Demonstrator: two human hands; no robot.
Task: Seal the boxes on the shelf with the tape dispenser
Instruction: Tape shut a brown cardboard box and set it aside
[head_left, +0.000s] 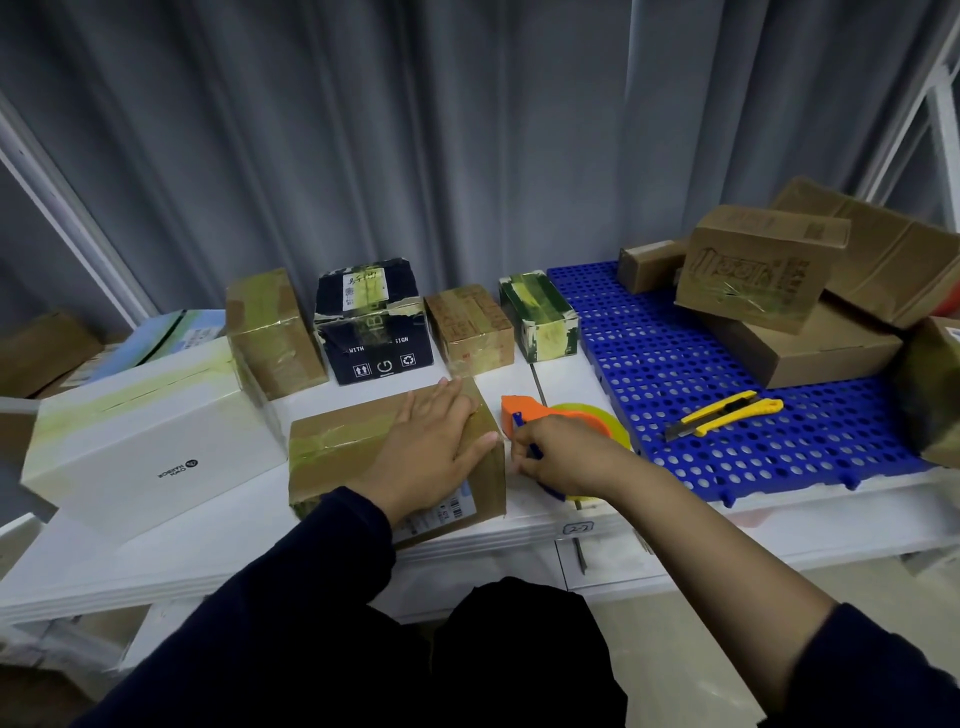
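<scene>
Tape dispenser (545, 415), orange with a blue handle and a roll of yellowish tape (605, 422), sits in my right hand (563, 457); my grip is clenched round the handle, low over the shelf (260, 530), just right of the brown box (337, 457) and left of the blue mat (675, 353). My left hand (436, 436) lies flat on that box's top with its fingers straight, holding nothing, near the right edge and beside a strip of tape that runs across the lid.

Touching the box's left side is a large white box (145, 441). Behind, along the grey curtain (415, 130), stand four taped boxes in a row: a tall brown one (270, 332), a black one (371, 327), a small brown one (467, 327) and a green-and-white one (540, 317). At the far left lie a light blue box (166, 332) and another brown box (41, 348).

On the mat two yellow cutters (727, 413) lie side by side, well clear of my right hand. Beyond them is a pile of five brown boxes (810, 353), some tilted on each other, one cut off by the right edge.

Bare shelf shows between the front box and the back row, and in a narrow strip around the dispenser. The front box's near corner reaches the shelf's front edge, where a small label (577, 528) is stuck.
</scene>
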